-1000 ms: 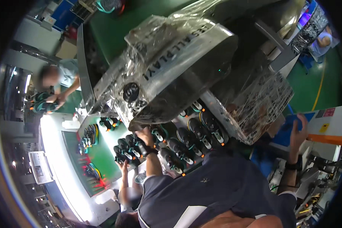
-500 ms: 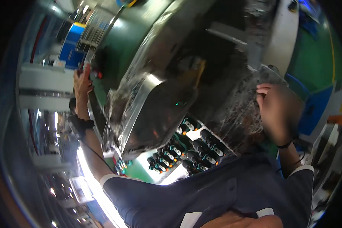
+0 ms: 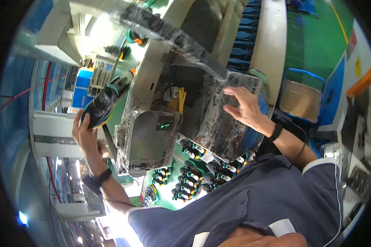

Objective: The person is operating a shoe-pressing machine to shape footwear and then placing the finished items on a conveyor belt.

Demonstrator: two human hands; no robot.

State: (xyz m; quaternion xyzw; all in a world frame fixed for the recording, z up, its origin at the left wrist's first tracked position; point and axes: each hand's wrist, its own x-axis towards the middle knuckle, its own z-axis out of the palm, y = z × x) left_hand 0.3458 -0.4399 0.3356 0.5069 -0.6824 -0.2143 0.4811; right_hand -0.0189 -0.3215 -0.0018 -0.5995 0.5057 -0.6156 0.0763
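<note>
At the left, my left hand [image 3: 86, 138] is closed around one end of a black shoe [image 3: 103, 105] with teal and orange parts, held up at a slant. My right hand [image 3: 248, 108] is open, its fingers apart and nothing in them. It is over a plastic-wrapped machine cover [image 3: 231, 119]; whether the fingertips touch it I cannot tell. Between the hands stands a wrapped metal box [image 3: 150, 136] with small green lights.
Several similar shoes [image 3: 189, 181] are below, near my body. A wrapped bar [image 3: 169, 39] crosses above the machine. Blue-black slats [image 3: 245, 35] run along a pale rail [image 3: 270, 37]. A blue-framed chair [image 3: 303, 96] stands at the right, beside green floor.
The view has swung and sharpened. My left hand is lower, and a shoe now shows in it. My right hand, blurred before, is further left over the wrapped cover with spread fingers.
</note>
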